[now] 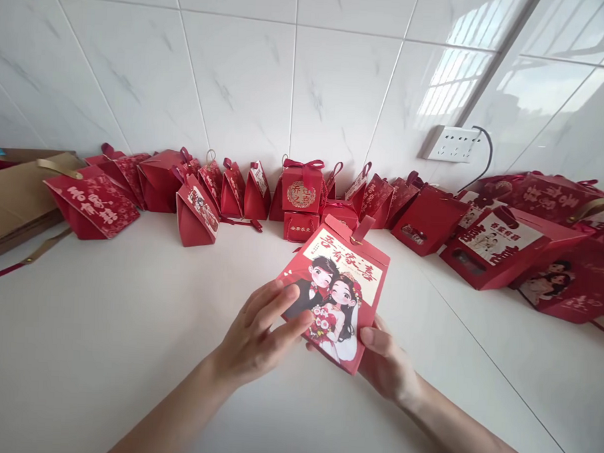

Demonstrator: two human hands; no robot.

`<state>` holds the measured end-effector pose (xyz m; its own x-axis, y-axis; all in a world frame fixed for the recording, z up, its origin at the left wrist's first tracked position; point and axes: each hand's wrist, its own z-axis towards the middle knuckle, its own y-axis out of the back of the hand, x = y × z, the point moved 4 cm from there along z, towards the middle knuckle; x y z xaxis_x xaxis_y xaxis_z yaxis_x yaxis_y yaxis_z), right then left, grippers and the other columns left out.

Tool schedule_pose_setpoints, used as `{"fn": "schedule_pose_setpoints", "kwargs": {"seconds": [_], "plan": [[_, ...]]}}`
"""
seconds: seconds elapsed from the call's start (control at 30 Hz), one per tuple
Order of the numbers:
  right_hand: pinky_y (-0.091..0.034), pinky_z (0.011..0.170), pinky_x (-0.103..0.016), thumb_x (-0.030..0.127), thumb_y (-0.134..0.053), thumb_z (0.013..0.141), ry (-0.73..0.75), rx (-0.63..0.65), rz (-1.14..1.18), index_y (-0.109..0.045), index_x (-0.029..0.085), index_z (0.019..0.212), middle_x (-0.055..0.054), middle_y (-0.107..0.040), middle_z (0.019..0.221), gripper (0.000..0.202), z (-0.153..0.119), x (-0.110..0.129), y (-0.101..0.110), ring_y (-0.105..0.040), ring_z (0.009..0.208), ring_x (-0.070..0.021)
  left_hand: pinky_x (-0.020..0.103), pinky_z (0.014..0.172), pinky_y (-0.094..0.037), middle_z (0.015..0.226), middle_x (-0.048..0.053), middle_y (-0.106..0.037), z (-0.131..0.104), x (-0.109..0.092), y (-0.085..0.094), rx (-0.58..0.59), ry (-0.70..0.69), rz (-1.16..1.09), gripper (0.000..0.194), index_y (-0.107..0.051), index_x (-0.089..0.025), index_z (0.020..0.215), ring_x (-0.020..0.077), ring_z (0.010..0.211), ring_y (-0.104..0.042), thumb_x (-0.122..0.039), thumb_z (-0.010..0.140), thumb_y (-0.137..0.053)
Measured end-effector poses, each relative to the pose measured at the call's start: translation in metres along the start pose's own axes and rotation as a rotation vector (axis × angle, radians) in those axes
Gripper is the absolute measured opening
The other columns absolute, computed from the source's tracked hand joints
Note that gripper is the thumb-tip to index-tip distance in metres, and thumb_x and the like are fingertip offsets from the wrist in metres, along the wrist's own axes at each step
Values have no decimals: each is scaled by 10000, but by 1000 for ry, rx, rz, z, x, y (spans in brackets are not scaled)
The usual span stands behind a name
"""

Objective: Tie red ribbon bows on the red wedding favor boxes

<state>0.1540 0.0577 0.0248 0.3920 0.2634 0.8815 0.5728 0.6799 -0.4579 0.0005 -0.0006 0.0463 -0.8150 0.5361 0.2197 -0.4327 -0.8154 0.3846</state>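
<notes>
A red card box (346, 292) with a cartoon wedding couple on its front is held up, tilted, above the white table. My right hand (389, 360) grips its lower right edge, thumb on the front and the other fingers hidden behind. At the lower left of the box is my left hand (264, 335), its fingers spread and the tips touching the printed front. A short dark red ribbon (362, 229) sticks out at the top of the box.
Several red gift boxes line the tiled wall, among them a ribboned box (302, 188) at the centre and a windowed box (501, 245) at the right. Brown bags (23, 201) lie at the left edge. A power socket (452, 144) with a cable is on the wall.
</notes>
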Motion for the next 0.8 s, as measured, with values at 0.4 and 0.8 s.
{"fn": "schedule_pose_setpoints", "kwargs": {"seconds": [0.4, 0.8], "plan": [[-531, 624, -362, 198, -546, 543, 48, -118, -168, -521, 197, 1185, -75, -655, 1126, 642, 1, 5, 15, -615, 986, -320, 508, 1075, -358, 1505, 194, -267, -9, 12, -13, 168, 508, -690, 725, -47, -210, 1492, 328, 1379, -300, -448, 918, -421], [-532, 649, -373, 196, -522, 515, 87, -101, -130, -547, 194, 1172, -66, -629, 1186, 657, 0, 10, 16, -600, 1031, -334, 356, 841, -515, 1173, 93, -614, -4, 19, -16, 332, 1090, -1091, 500, -501, -214, 1160, 278, 1084, -572, -552, 800, -576]]}}
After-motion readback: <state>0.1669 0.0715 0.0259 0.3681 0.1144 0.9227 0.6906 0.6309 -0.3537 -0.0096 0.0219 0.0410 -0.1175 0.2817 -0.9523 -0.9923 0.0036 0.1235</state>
